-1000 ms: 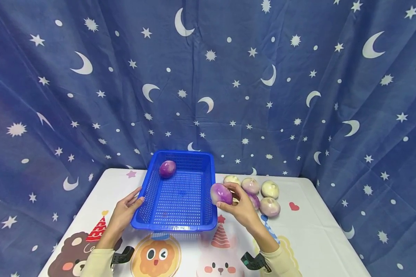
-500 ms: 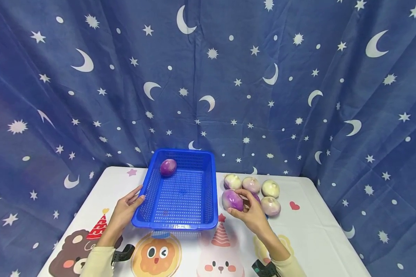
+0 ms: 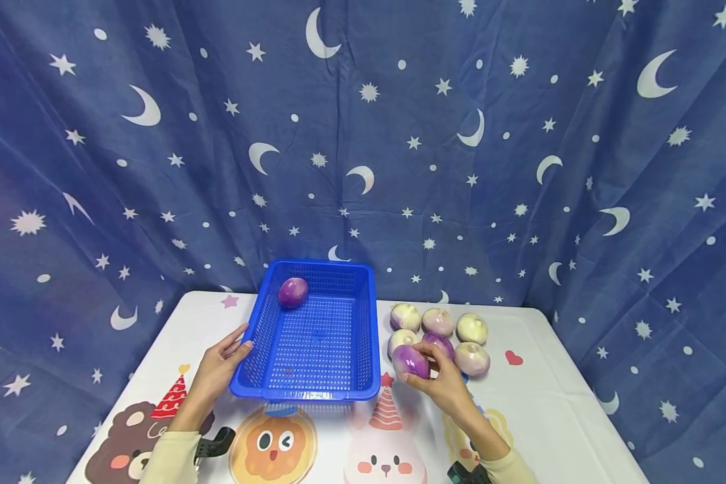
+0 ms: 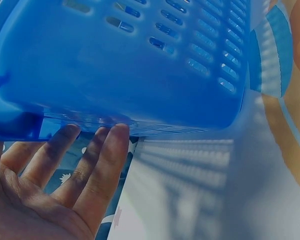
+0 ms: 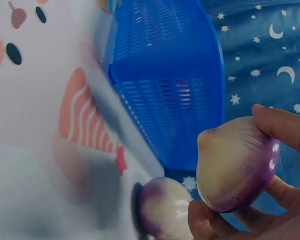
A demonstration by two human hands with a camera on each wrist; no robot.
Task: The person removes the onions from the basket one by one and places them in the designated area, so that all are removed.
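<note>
My left hand (image 3: 216, 370) holds the left rim of a blue plastic basket (image 3: 372, 349), thumb over the edge. In the left wrist view its fingers (image 4: 102, 165) lie against the outside wall of the basket. One purple onion (image 3: 293, 293) sits inside at the back left corner. My right hand (image 3: 444, 383) grips a glossy purple-and-cream onion (image 5: 235, 165) between thumb and fingers. That hand is just right of the basket, in front of a group of onions (image 3: 438, 323) on the table. The right wrist view shows the pointed cream end of the held onion.
A white tablecloth (image 3: 550, 396) printed with cartoon figures covers the table. Several cream and purple onions (image 3: 472, 359) stand close together at the back right. Behind the table hangs a blue curtain (image 3: 363, 134) with moons and stars.
My right hand has moved right and toward me with the onion, away from the basket's right rim. More of the grouped onions now show. My left hand and the basket have hardly moved.
</note>
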